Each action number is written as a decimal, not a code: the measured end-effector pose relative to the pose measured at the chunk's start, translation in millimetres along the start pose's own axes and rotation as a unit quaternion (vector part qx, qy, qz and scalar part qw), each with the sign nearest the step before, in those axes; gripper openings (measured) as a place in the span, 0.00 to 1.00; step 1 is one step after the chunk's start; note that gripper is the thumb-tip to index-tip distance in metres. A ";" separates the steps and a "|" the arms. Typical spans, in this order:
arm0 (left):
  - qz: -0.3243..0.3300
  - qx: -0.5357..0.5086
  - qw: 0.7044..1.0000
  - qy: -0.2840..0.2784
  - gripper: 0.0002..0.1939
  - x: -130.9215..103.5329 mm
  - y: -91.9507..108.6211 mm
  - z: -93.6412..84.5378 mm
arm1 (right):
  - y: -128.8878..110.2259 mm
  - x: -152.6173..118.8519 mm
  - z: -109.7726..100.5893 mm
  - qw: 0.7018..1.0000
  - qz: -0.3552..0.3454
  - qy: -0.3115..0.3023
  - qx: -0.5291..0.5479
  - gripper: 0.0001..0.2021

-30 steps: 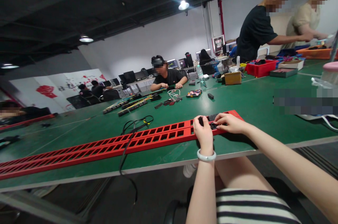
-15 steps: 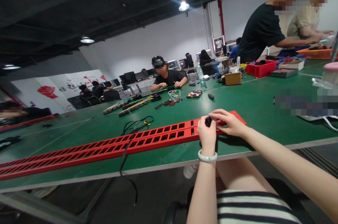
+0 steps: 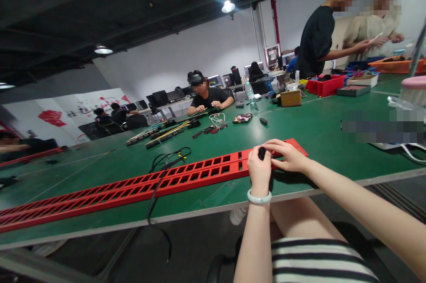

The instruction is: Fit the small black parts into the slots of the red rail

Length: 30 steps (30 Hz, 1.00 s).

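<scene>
Near the right end of a long red slotted rack (image 3: 199,175), my two hands are close together above it. My left hand (image 3: 258,167), with a pale bangle on the wrist, is closed round a small black part (image 3: 262,153). My right hand (image 3: 288,155) reaches in from the right, its fingertips pinched at the same black part. The fingers hide much of that part. A black cable (image 3: 159,189) lies across the rack to the left and hangs over the table's front edge.
Behind the rack, the green table (image 3: 299,127) holds a black block (image 3: 263,121), a patterned item (image 3: 242,118), a bottle (image 3: 250,95) and wired strips (image 3: 166,136). A red bin (image 3: 326,85) stands back right. A person (image 3: 211,97) sits opposite; others stand at the right.
The view has shifted slightly. My hands remain together on the black part, which sits a little differently between the fingers. The standing people at the right have moved their arms and heads.
</scene>
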State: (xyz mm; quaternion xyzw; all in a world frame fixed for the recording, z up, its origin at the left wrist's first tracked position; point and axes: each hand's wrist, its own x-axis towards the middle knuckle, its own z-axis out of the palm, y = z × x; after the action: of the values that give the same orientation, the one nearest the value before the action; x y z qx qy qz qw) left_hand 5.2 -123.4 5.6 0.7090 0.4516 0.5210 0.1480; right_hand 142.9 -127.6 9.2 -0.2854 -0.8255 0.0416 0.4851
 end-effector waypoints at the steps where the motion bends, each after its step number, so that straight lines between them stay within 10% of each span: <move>1: 0.004 0.000 1.000 -0.002 0.12 0.0 0.3 0.2 | 0.0 0.1 0.0 1.000 0.004 0.000 0.001 0.24; 30: -0.006 -0.001 1.000 -0.009 0.17 -0.8 3.3 2.4 | 1.8 1.8 -4.7 0.997 0.068 -0.024 -0.004 0.22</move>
State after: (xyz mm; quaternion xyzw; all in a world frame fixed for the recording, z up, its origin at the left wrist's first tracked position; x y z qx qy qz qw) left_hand 8.9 -125.2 6.4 0.7106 0.4542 0.5142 0.1562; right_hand 146.9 -126.2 12.5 -0.3412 -0.8160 0.0782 0.4600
